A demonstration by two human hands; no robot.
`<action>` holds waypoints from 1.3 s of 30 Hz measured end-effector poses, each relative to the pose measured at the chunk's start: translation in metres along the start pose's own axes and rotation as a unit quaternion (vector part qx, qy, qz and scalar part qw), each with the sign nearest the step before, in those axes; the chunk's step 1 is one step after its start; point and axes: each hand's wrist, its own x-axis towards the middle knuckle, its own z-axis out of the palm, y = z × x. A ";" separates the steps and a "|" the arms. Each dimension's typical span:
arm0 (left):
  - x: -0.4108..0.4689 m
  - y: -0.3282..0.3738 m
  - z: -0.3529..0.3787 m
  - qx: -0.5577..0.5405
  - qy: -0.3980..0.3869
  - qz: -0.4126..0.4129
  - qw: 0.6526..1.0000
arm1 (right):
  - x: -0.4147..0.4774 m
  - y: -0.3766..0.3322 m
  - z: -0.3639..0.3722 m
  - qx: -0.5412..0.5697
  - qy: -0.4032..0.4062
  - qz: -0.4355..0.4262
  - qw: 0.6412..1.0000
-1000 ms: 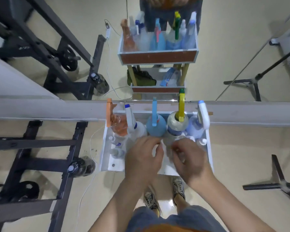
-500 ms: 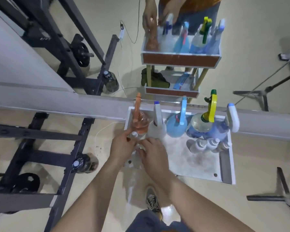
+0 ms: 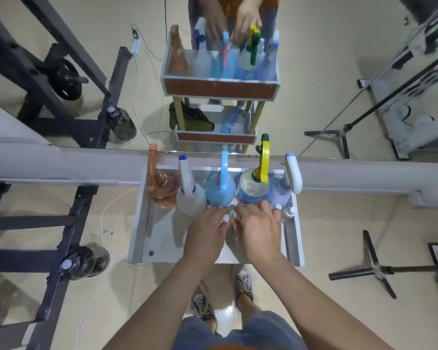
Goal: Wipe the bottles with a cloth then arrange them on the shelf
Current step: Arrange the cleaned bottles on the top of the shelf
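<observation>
The white shelf tray [image 3: 139, 223] stands in front of me. Along its back edge stand an orange spray bottle [image 3: 162, 190], a white one [image 3: 191, 200], a blue one [image 3: 219, 192], a clear one with a yellow trigger [image 3: 252, 184] and a pale blue one [image 3: 280, 194]. Small white-capped bottles [image 3: 290, 211] stand in front of them at the right. My left hand [image 3: 205, 234] curls over a small white-capped bottle [image 3: 225, 218] mid-tray. My right hand [image 3: 259, 231] lies over the small bottles beside it, and its grip is hidden.
A mirror behind the tray reflects the shelf [image 3: 220, 88], whose lower level holds a green cloth [image 3: 195, 120]. Black metal frames [image 3: 61, 236] with water jugs stand to the left. Tripod legs [image 3: 374, 269] spread on the floor to the right.
Both hands moved from the tray's left side to its middle. The small bottles that stood at the left are gone from there.
</observation>
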 end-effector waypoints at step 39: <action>0.054 0.097 0.038 0.169 -0.100 0.112 0.974 | -0.009 0.109 -0.001 0.334 0.000 0.257 0.907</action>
